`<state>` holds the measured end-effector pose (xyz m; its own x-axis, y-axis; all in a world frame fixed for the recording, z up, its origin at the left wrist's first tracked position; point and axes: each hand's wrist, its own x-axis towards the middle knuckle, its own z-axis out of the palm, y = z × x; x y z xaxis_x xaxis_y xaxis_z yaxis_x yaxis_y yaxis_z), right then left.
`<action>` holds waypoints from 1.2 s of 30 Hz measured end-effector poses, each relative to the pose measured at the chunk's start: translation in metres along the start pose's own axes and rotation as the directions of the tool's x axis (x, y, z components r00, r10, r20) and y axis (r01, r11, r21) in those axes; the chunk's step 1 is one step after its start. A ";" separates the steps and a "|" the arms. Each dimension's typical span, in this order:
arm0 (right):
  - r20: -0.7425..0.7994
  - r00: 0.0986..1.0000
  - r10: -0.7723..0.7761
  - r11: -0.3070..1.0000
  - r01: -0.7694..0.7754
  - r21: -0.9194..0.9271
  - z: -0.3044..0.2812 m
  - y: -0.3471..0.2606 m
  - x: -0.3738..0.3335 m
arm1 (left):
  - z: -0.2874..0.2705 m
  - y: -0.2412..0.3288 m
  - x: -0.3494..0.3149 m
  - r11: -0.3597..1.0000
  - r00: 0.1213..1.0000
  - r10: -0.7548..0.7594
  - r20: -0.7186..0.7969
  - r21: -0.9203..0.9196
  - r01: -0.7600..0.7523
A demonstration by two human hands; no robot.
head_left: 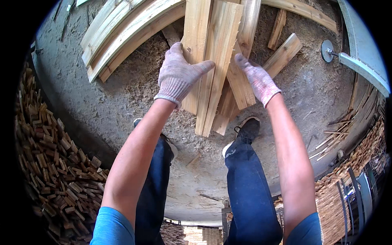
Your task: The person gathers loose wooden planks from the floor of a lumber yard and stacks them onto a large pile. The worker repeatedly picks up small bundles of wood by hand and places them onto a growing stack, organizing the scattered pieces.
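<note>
My left hand [178, 73], in a knitted work glove, grips pale wooden boards [220, 49] that stretch away from me. Its thumb lies across their top faces and its fingers are at the left edge, partly hidden. My right hand [259, 79], in a matching glove with reddish stains, is at the right side of these boards. Its thumb and visible fingers are stretched out over a shorter board [240, 87]; whether they touch it I cannot tell. More boards lie crosswise beneath, including a slanted piece [283, 55] at the right.
Long planks [126, 34] lie stacked at the far left. A small wood block [277, 29] is at the far right, near a round metal disc [327, 51] on a pale blue frame [365, 69]. Piled wood pieces [61, 163] line the left; sawdust covers the concrete floor [196, 171].
</note>
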<state>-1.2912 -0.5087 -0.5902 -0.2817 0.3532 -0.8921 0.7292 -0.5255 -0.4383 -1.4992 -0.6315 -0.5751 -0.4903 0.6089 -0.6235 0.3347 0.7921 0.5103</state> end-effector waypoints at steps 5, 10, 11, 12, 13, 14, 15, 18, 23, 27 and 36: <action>-0.017 0.999 -0.048 0.940 0.040 -0.339 0.016 -0.018 -0.010 | 0.014 0.007 -0.014 0.920 0.987 -0.035 -0.155 0.381 0.093; -0.025 1.000 0.017 0.905 -0.026 -0.425 0.008 -0.025 -0.001 | 0.001 0.001 0.013 0.988 0.992 0.023 -0.127 0.155 -0.003; -0.040 0.998 0.054 0.959 -0.063 -0.276 0.011 -0.018 0.003 | 0.007 0.004 0.012 0.973 0.971 0.078 -0.225 0.228 -0.025; -0.019 1.000 -0.015 0.981 0.011 -0.196 0.014 -0.012 0.004 | 0.007 0.002 0.011 0.992 0.989 0.019 -0.147 0.122 -0.001; -0.004 0.996 -0.085 0.990 0.084 -0.118 0.016 -0.010 0.002 | 0.007 0.001 0.013 0.999 0.997 -0.034 -0.063 0.014 0.035; 0.006 0.988 -0.155 0.987 0.156 -0.038 0.017 -0.009 0.000 | 0.006 0.000 0.013 0.993 0.997 -0.077 0.026 -0.092 0.079; 0.028 0.991 -0.134 0.990 0.135 -0.038 0.013 -0.011 -0.002 | 0.004 -0.002 0.009 0.987 1.000 -0.001 0.011 -0.158 0.002; 0.091 0.975 -0.202 0.975 0.209 -0.070 -0.012 -0.007 -0.016 | -0.014 0.009 0.006 0.905 0.953 -0.021 0.303 -0.399 0.147; 0.191 0.914 -0.358 0.932 0.362 0.014 -0.028 -0.025 -0.091 | -0.046 0.045 -0.056 0.761 0.905 0.059 0.422 -0.605 0.233; 0.208 0.973 0.104 0.984 -0.130 0.118 -0.032 -0.050 -0.182 | -0.052 0.066 -0.136 0.710 0.913 0.033 0.407 -0.653 0.266; 0.453 0.744 0.491 0.837 -0.547 -0.009 -0.053 -0.007 -0.337 | -0.088 0.113 -0.326 0.403 0.714 -0.190 0.674 -0.609 0.683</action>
<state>-1.1681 -0.5829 -0.2802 -0.1341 -0.3464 -0.9285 0.7703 -0.6258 0.1223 -1.3721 -0.7447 -0.2622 0.1292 0.3121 -0.9412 -0.6899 0.7101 0.1407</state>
